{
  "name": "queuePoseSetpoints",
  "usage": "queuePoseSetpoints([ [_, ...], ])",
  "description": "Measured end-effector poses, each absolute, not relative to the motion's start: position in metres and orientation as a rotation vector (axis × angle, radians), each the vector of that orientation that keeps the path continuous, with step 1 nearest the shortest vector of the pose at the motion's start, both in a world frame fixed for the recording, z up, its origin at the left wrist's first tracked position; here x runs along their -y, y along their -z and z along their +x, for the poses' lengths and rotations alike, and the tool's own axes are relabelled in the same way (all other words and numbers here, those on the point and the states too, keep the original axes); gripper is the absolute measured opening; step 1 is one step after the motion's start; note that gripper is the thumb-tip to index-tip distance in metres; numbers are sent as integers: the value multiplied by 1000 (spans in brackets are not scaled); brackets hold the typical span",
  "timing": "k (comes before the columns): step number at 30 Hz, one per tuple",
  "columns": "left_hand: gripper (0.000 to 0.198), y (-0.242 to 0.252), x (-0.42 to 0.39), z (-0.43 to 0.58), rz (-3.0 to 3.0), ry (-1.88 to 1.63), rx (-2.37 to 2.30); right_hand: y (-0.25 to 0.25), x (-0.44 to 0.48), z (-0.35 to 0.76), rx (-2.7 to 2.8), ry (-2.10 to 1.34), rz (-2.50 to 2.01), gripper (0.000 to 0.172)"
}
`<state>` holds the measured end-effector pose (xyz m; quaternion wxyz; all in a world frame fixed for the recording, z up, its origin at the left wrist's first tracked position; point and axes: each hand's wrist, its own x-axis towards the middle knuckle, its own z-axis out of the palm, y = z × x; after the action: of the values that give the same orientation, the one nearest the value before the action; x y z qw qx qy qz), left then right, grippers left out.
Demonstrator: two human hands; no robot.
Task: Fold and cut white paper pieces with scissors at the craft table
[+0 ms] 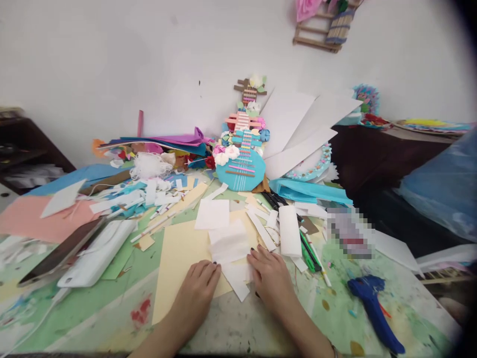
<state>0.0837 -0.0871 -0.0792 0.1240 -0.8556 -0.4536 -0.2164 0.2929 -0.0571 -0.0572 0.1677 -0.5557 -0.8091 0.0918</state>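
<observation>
A thin, slightly creased white paper piece (229, 242) lies in front of me over a cream sheet (175, 266). My left hand (199, 288) has its fingers together at the lower left corner of that paper, the thumb hidden. At its right edge, my right hand (272, 276) has its fingertips pressed on the paper. A white paper strip (236, 283) with a pointed end sits between the hands. Just beyond is a flat white square (213, 214). A roll of white paper (289, 231) stands to the right of my right hand, near gold-handled scissors (275, 234).
A blue glue gun (376, 313) lies at right, green markers (310, 251) nearer. At left are a white power bank (97, 253) with a cable and a dark phone (61, 251). Paper scraps (151, 194) crowd the back left. A blue paper guitar (241, 171) leans against the wall.
</observation>
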Motion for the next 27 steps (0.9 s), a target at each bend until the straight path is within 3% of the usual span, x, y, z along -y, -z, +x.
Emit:
queuePoseSetpoints([
  [12, 36, 74, 87, 73, -2608, 719, 1305, 60, 59, 296, 2205, -96, -1389, 34],
  [17, 40, 64, 76, 65, -2782, 472, 1266, 56, 64, 288, 2443, -81, -1086, 34],
  [20, 50, 52, 66, 65, -2883, 260, 1255, 57, 64, 283, 2429, -72, -1155, 29],
  [27, 49, 28, 36, 74, -3038, -76, 1295, 58, 61, 281, 2288, 62, -1311, 19],
])
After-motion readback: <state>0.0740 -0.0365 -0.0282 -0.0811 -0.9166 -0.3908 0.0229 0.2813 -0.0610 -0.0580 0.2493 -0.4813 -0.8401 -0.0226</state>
